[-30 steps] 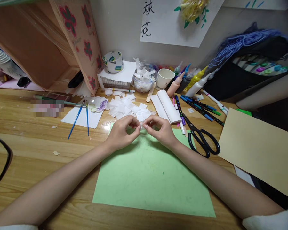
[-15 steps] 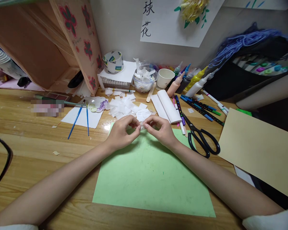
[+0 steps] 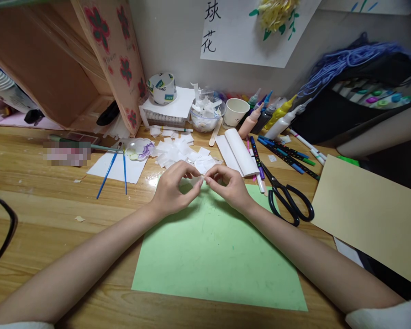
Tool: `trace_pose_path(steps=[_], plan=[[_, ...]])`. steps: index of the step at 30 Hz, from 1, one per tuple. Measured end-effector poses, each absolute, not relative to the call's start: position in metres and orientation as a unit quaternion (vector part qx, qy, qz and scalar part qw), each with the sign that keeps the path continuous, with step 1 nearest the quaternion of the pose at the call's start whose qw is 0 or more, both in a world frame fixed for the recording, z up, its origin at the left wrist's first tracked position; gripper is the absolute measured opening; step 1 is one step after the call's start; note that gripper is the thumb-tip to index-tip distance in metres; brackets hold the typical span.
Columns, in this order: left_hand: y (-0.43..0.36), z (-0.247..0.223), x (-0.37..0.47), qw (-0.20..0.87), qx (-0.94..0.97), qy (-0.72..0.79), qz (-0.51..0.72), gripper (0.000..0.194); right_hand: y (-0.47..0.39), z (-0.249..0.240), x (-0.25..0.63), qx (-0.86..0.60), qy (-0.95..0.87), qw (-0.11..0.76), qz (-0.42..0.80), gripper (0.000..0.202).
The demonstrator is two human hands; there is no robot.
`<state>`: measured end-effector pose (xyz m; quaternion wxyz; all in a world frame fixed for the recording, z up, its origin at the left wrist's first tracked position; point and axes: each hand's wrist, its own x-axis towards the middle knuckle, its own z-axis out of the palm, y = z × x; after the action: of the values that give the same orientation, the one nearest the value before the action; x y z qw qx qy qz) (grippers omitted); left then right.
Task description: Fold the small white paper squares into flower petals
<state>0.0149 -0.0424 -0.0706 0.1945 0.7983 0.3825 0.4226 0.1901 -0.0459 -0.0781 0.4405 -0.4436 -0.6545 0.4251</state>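
Observation:
My left hand point(image 3: 175, 188) and my right hand point(image 3: 230, 186) meet fingertip to fingertip above the far part of a green paper sheet point(image 3: 219, 260). Between their pinched thumbs and forefingers is a small piece of white paper point(image 3: 203, 177), mostly covered by the fingers. Just beyond the hands lies a loose heap of cut white paper pieces point(image 3: 178, 153). Black-handled scissors point(image 3: 289, 201) rest to the right of my right hand, partly over the green sheet's edge.
A folded white paper point(image 3: 238, 153), several markers point(image 3: 287, 155) and squeeze paint bottles point(image 3: 251, 121) stand or lie behind. Beside a paper cup point(image 3: 236, 113) is a bowl of paper scraps point(image 3: 207, 119). Blue brushes point(image 3: 108, 176) lie left; tan card point(image 3: 370, 214) is at right.
My left hand's fingers have shifted slightly around the small paper piece, and less of it shows now. My right hand has barely moved; the other things stay in place.

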Motion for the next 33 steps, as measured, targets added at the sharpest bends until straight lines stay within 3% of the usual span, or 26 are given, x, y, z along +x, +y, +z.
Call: trace_pose_path(steps=[24, 33], plan=[[-0.0404, -0.0773, 0.0132, 0.170, 0.798, 0.361, 0.452, 0.014, -0.0419, -0.0817, 0.1913, -0.449, -0.635, 0.436, 0.453, 0.014], [-0.0401, -0.0790, 0.0135, 0.198, 0.778, 0.375, 0.464, 0.015, -0.0469, -0.0780, 0.1885, -0.461, -0.654, 0.480, 0.361, 0.002]])
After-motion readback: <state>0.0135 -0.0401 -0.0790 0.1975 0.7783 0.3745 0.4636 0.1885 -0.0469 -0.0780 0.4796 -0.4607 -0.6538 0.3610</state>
